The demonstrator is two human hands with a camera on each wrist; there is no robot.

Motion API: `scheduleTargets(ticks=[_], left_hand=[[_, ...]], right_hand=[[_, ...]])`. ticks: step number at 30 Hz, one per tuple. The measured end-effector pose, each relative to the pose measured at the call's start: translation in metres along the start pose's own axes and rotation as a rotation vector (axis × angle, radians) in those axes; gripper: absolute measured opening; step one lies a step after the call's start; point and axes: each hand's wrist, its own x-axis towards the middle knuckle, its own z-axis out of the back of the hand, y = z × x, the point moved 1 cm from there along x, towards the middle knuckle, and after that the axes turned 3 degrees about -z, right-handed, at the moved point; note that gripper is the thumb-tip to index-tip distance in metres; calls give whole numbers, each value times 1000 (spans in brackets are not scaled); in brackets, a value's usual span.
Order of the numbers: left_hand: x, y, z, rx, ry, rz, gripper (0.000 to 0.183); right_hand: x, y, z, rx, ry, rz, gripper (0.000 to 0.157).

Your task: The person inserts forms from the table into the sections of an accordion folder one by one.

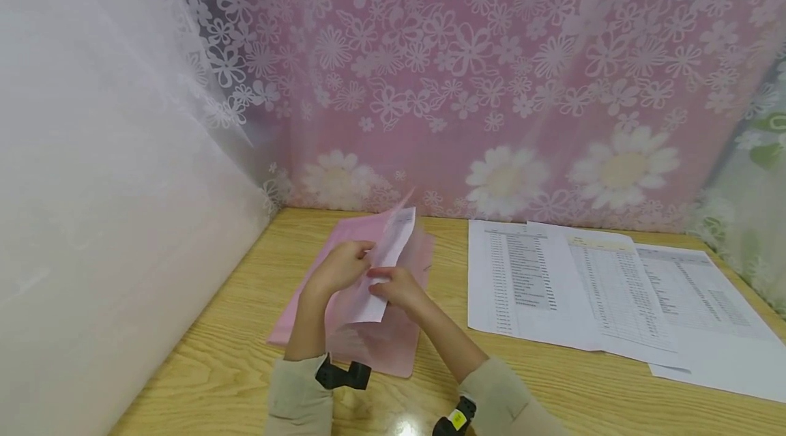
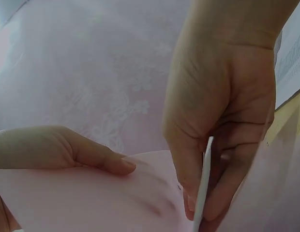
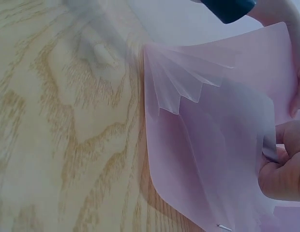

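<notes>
A translucent pink accordion folder (image 1: 301, 310) lies on the table, its covers spread apart. My left hand (image 1: 344, 265) grips one of its pink sheets, thumb on the near face; the fingers show faintly through the plastic in the left wrist view. Between thumb and fingers my right hand (image 1: 402, 289) pinches white paper (image 1: 396, 238), which stands tilted inside the folder's opening. The left wrist view catches the paper's thin edge (image 2: 203, 179) in that pinch. In the right wrist view, fanned pleats (image 3: 188, 84) show at the folder's side.
Several printed sheets (image 1: 510, 272) overlap on the right of the wooden table (image 1: 215, 347). A pale curtain (image 1: 123, 170) hangs along the left side, and a pink flowered curtain (image 1: 393, 136) hangs at the back. A black wrist camera (image 1: 344, 376) is strapped at the left sleeve.
</notes>
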Motion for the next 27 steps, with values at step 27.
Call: scheduleTargets(ticks=[27], left_hand=[[-6,7,8,-91,6,14,37]], right_hand=[[-64,-6,134,250,-89,137,37]])
